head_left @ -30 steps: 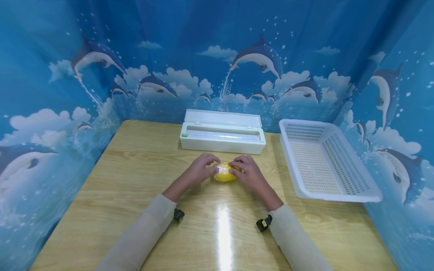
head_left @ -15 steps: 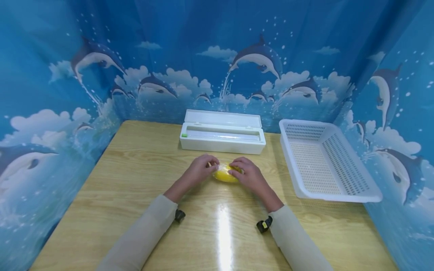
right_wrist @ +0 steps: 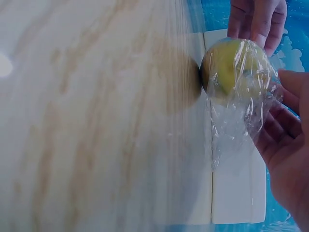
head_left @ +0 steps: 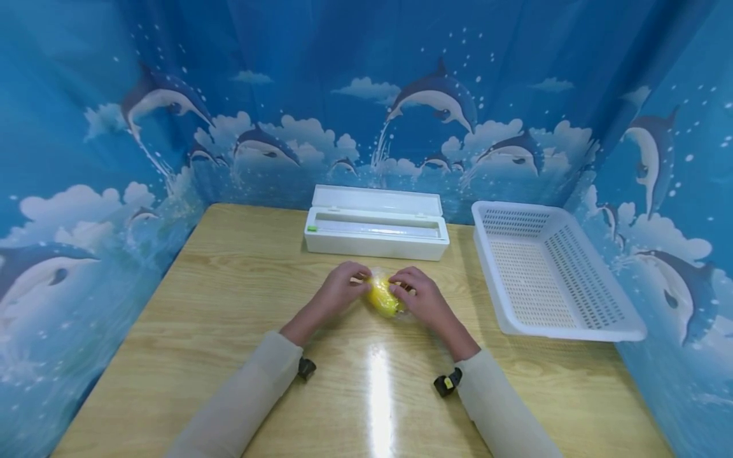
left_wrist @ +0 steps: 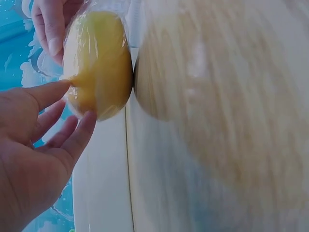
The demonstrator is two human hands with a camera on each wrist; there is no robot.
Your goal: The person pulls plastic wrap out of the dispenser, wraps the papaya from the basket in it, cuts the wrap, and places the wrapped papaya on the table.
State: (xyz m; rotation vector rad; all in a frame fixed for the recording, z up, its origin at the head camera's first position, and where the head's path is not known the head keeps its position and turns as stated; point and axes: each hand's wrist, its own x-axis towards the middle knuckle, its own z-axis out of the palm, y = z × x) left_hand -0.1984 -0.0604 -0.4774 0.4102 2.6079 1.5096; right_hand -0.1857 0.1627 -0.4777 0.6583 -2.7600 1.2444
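Note:
A yellow, oval fruit [head_left: 382, 296], mango-like and tinged green, rests on the table wrapped in clear cling film [right_wrist: 231, 130]. From the left, my left hand [head_left: 345, 284] holds it with the fingertips and thumb; the left wrist view shows the hand [left_wrist: 43, 140] against one end of the wrapped fruit [left_wrist: 99, 63]. My right hand [head_left: 420, 291] pinches the film at the other side, and in the right wrist view loose crinkled film hangs beside that hand [right_wrist: 289, 130]. Some fingertips are hidden behind the fruit.
A long white cling film box [head_left: 375, 242] with its lid raised stands behind the hands, a roll [head_left: 378, 228] inside. To the right is a white perforated basket [head_left: 504, 273]. A dolphin-print curtain [head_left: 366, 95] encloses the wooden table [head_left: 240, 273].
The fruit has turned from lying crosswise to slanting, its near end toward the right, and more loose film shows around it. Both hands stay close to where they were.

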